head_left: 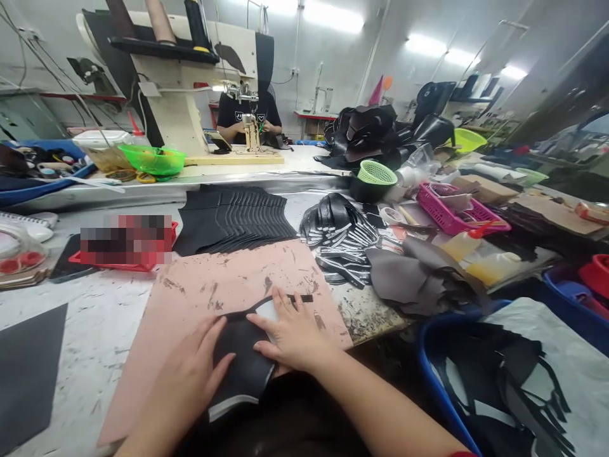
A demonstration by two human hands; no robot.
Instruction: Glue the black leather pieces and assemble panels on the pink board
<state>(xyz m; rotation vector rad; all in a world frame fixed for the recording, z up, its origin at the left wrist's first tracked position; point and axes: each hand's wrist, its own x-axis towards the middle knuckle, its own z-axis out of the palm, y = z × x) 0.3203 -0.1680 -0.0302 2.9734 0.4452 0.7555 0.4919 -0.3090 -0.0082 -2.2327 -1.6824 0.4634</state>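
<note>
A dark leather piece (240, 358) lies near the front edge of a pink board (190, 285), with a white strip along its lower edge and a pale patch at its upper right. My left hand (193, 362) rests on the piece's left side, thumb apart from the fingers. Fingers spread, my right hand (290, 330) presses flat on the upper right part, by a narrow black strip (304, 298) that sticks out past the fingertips. Beyond the board are a fanned stack of black pieces (238, 219) and a pile of black strips with white edges (337, 235).
Grey-brown leather pieces (419, 273) lie right of the board. A blue bin (428, 349) with black scraps stands at the lower right. At left are a red tray (143, 260) and a dark sheet (31, 374). Behind, a person (250, 117) sits past a sewing machine (176, 120).
</note>
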